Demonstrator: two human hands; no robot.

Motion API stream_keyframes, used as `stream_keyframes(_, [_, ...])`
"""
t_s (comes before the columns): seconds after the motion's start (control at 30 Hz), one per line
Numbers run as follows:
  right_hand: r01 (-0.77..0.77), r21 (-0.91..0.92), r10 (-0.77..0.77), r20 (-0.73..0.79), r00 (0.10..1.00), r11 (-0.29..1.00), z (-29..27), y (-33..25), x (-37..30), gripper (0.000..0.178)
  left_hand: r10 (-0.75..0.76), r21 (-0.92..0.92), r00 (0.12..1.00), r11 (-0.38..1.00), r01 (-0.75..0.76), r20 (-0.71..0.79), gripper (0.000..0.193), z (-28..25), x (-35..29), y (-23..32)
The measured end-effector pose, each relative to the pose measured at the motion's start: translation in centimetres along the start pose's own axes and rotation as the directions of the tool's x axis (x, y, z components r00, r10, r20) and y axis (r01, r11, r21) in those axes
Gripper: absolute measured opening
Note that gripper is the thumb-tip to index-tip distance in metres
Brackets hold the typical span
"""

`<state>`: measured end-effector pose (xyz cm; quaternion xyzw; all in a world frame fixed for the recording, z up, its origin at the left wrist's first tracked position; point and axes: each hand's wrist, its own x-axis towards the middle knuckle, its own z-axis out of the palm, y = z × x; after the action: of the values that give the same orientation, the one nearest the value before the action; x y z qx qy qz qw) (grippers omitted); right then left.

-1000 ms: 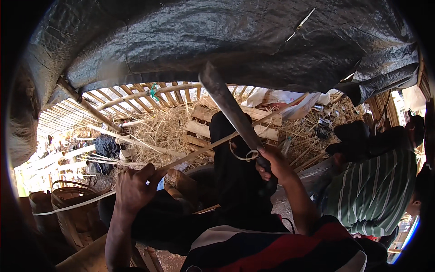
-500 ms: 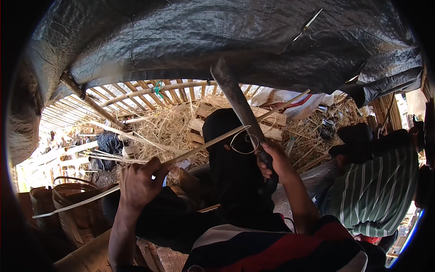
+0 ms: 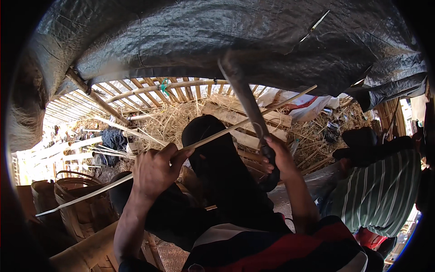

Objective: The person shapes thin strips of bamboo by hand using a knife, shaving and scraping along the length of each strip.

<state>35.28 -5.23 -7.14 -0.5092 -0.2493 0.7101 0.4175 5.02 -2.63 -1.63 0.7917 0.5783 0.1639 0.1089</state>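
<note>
My left hand [image 3: 156,174] is closed round a long, thin, pale bamboo strip [image 3: 217,135]. One end hangs down to the left, and the other slants up to the right across the machete. In my right hand [image 3: 282,158] is the dark handle of a machete [image 3: 243,93], fingers wrapped round it. Its blade points up and slightly left, and its tip is blurred. Strip and blade cross just above my right hand. Below the strip is my leg in black cloth [image 3: 215,167].
Woven baskets [image 3: 74,204] stand at the left beside a thick bamboo pole [image 3: 86,254]. Straw [image 3: 176,120] and wooden slats [image 3: 231,117] lie ahead. A dark tarp [image 3: 181,41] hangs overhead. Close at the right sits a person in a green striped garment [image 3: 380,190].
My left hand has moved right, closer to the machete, with the bamboo strip in it. The thin curled shaving by the blade no longer shows as a wide loop. My knee has shifted left.
</note>
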Motion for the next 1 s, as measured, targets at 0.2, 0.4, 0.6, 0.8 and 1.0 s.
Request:
stream_keyframes(0.2, [0.007,-0.034,-0.01,-0.092,0.996,0.999,0.8,1.1,0.5,0.035,0.015,-0.014,1.0,1.0,-0.015,0.019,0.037,0.7,1.4,1.2])
stream_keyframes(0.4, [0.034,-0.113,-0.028,0.056,0.998,0.993,2.3,1.3,0.9,0.033,0.006,-0.001,0.999,1.0,-0.006,0.036,0.036,0.9,1.5,0.7])
stream_keyframes(0.6, [0.058,-0.035,-0.061,-0.113,0.992,0.998,-0.3,0.4,0.6,0.034,0.013,-0.077,0.998,0.997,-0.008,0.067,0.032,0.9,1.8,2.0])
stream_keyframes(0.8, [0.074,-0.142,-0.058,0.112,0.992,0.987,4.7,1.7,0.5,0.036,0.085,-0.111,0.996,0.99,-0.086,-0.007,0.03,1.7,2.8,2.7])
stream_keyframes(1.0, [0.111,-0.056,-0.112,-0.004,0.994,0.992,1.4,0.0,0.3,0.032,0.023,-0.095,1.0,0.995,-0.021,0.021,0.029,1.4,2.7,2.7])
